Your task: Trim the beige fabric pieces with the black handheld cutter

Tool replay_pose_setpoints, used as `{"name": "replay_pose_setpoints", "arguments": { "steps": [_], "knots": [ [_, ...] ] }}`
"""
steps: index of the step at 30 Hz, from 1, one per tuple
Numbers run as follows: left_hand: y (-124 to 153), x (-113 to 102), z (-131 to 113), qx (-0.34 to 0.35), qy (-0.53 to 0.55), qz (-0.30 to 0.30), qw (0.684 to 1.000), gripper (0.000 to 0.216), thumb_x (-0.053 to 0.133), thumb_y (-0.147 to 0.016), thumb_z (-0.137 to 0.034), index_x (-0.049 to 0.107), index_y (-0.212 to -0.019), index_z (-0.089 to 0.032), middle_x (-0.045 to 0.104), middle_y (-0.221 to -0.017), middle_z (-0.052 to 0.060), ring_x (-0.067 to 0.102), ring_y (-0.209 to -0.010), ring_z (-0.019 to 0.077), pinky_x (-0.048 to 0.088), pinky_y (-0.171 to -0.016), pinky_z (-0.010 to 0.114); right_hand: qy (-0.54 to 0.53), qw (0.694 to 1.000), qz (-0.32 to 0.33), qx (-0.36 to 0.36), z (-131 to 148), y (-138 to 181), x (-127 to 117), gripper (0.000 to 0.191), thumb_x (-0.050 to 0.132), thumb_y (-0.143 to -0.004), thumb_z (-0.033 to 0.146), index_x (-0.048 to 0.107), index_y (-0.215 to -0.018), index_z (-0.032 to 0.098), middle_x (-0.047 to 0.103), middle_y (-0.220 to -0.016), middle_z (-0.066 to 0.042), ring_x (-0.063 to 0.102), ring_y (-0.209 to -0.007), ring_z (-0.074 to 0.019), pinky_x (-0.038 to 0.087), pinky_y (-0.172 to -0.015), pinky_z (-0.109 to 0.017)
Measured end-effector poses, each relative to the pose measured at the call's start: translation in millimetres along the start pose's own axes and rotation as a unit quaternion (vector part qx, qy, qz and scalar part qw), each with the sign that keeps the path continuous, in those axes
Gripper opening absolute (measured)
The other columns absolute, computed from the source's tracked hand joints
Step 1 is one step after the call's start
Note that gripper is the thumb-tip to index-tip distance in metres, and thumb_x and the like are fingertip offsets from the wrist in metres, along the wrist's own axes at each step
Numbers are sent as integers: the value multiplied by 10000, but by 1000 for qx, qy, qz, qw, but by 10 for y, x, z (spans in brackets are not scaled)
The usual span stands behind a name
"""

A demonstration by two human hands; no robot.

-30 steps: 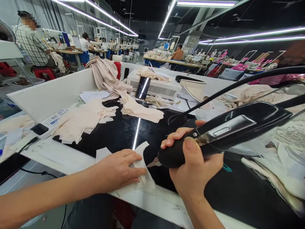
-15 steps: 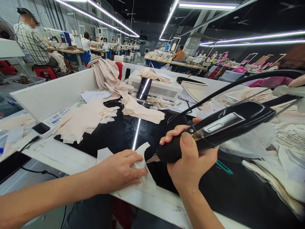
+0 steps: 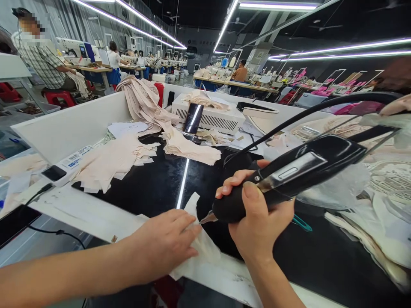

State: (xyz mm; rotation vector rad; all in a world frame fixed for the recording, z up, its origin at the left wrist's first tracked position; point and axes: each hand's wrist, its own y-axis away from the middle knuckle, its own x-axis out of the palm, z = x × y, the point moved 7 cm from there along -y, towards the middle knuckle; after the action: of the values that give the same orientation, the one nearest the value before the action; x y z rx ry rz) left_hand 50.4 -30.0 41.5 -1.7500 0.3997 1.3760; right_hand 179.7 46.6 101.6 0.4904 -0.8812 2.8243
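My right hand [image 3: 261, 218] is closed around a black corded hand tool [image 3: 292, 169] with a silver panel on its side. The tool slants down to the left, and its narrow metal tip [image 3: 209, 218] is at the edge of a thin white fabric piece [image 3: 208, 244]. I cannot tell whether the tip touches it. My left hand [image 3: 170, 244] grips this fabric at the front edge of the black work surface [image 3: 154, 184], fingers close together. Part of the fabric is hidden under that hand and hangs over the white table edge.
Beige fabric pieces [image 3: 107, 164] lie at the left. A white vented box [image 3: 221, 119] stands at the back. A teal clip-like object [image 3: 302, 223] lies right of my right hand, near clear plastic [image 3: 334, 192] and stacked pale fabric [image 3: 385, 233]. A black cable [image 3: 298, 113] arches above the tool.
My left hand has shifted slightly down and to the right with the white fabric, which now hangs lower over the front edge. The tool has hardly moved.
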Motion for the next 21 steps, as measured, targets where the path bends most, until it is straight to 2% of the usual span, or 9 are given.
{"name": "replay_pose_setpoints", "arguments": {
  "steps": [2,4,6,9,15,21],
  "knots": [
    [-87,2,155,12,34,19,999,200,551,-1027,-178,660,-1168,-89,698,-1151,147,653,-1126,249,536,-1049,373,-2,1000,2,-3,3,7,-12,405,829,-795,330,584,-1110,265,648,-746,60,609,-540,-133,547,-492,-285],
    [-181,41,327,37,90,47,994,271,521,-966,-54,647,-1201,-102,674,-1248,149,610,-1236,239,507,-1108,361,-3,1000,4,-5,-5,15,-17,400,824,-805,325,587,-1122,270,649,-754,59,610,-553,-132,553,-495,-282],
    [-259,97,458,69,138,70,986,378,507,-907,1,631,-1248,-103,634,-1354,152,565,-1322,232,472,-1156,346,-2,1000,6,-5,-19,25,-23,409,822,-816,332,585,-1145,278,653,-773,57,616,-568,-133,557,-500,-280],
    [-319,191,571,97,178,91,975,444,475,-877,28,633,-1275,-90,643,-1357,148,586,-1308,235,481,-1144,335,3,1000,8,-7,-28,42,-33,423,826,-825,355,581,-1163,283,658,-794,52,623,-579,-134,564,-513,-282],
    [-258,255,677,96,213,111,966,471,436,-875,52,677,-1229,-143,685,-1284,106,645,-1199,213,525,-1072,310,-4,1000,2,-1,-27,70,-47,443,837,-820,355,572,-1167,282,667,-798,52,621,-555,-128,565,-505,-275],
    [-184,182,763,83,223,110,965,466,409,-901,38,685,-1220,-159,680,-1286,101,653,-1180,203,531,-1051,299,4,1000,10,-11,-24,75,-25,290,823,-837,336,584,-983,264,665,-798,54,630,-569,-118,566,-518,-264]
  ]
}}
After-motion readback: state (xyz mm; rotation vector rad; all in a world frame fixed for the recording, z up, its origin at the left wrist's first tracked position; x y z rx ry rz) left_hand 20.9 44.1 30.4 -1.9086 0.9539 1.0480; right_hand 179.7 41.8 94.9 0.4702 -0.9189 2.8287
